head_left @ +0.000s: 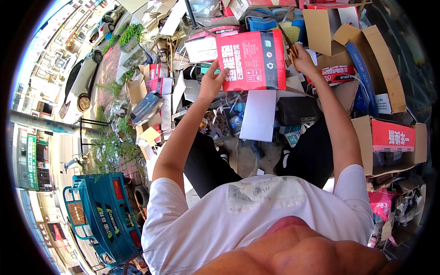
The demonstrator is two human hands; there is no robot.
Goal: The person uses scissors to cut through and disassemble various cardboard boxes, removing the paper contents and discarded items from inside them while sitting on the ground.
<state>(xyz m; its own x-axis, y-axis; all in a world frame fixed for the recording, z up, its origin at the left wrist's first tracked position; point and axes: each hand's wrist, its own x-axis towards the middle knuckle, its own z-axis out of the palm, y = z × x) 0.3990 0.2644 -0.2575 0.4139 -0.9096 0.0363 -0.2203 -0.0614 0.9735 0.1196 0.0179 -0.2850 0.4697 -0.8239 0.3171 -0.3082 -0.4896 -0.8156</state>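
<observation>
A red cardboard box [250,62] with a black band along its right side is held up in front of me. My left hand [213,81] grips its left edge, the thumb lying on the red face. My right hand [303,60] is closed round the handles of a pair of scissors [288,45], whose dark blades point up and away beside the box's right edge. A white flap [258,114] hangs below the box. Whether the blades touch the cardboard, I cannot tell.
Opened brown cartons [387,68] stand at the right, with a red-panelled box [393,137] nearer me. A black case [299,110] lies between my knees. Flattened cardboard and scraps heap up all round. Beyond the left side are a teal three-wheeled vehicle [103,215] and a parked car [80,85].
</observation>
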